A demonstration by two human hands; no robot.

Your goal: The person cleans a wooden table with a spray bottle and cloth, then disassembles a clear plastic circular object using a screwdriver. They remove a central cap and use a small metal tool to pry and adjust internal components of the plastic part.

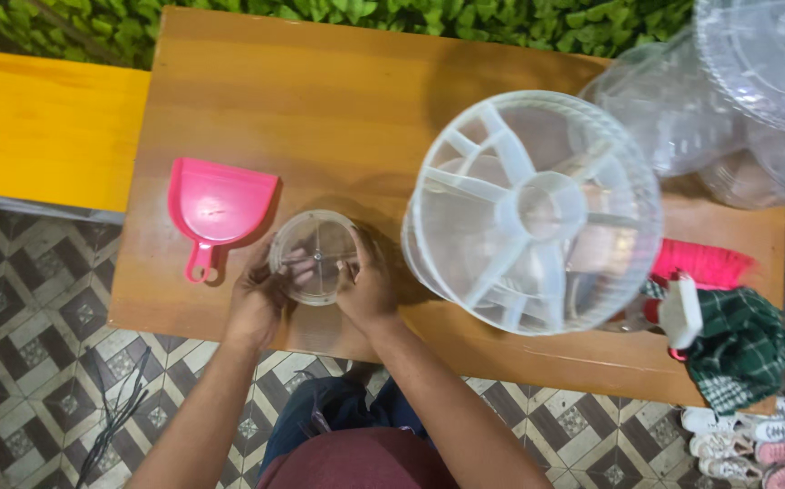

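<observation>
Both hands hold a small round clear plastic lid [315, 254] just above the near edge of a wooden table [320, 109]. My left hand [255, 299] grips its left rim, fingers curled under it. My right hand [367, 285] grips the right rim with the thumb on top. A pink dustpan [216, 206] lies flat on the table just left of the lid. To the right of my right hand stands a stack of large clear round divided trays [534, 213], with a central hub and spoke-like partitions.
More clear plastic containers [727, 100] crowd the table's far right corner. A pink brush [702, 263], a spray bottle [678, 312] and a green checked cloth [741, 349] lie at the right. A yellow bench [44, 127] stands left. Shoes [746, 435] sit on the patterned tile floor.
</observation>
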